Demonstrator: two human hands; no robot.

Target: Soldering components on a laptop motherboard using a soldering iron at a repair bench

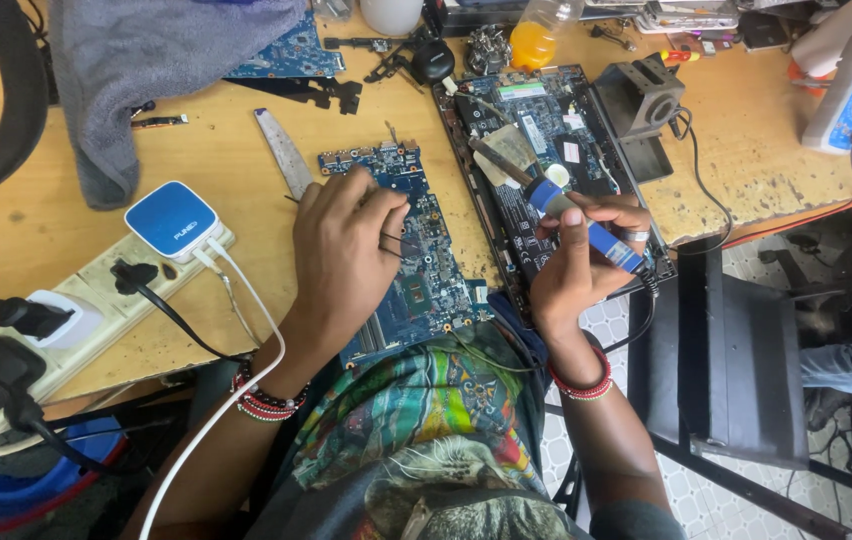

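1. Wooden table (246, 170) carries a grey cloth (136, 60) and a power strip (96, 300) at its left end.
2. Left hand (346, 260) presses flat on the blue circuit board (426, 270), grip half closed, pinching thin wires.
3. Right hand (576, 260) holds its grip tight around a blue soldering iron (566, 215), over the opened laptop base (546, 140).

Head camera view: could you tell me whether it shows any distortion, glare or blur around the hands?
Head view: wide-angle bending curves the wooden table edges; even soft light, no harsh glare; left hand, blue circuit board and right hand gripping the soldering iron are sharp.
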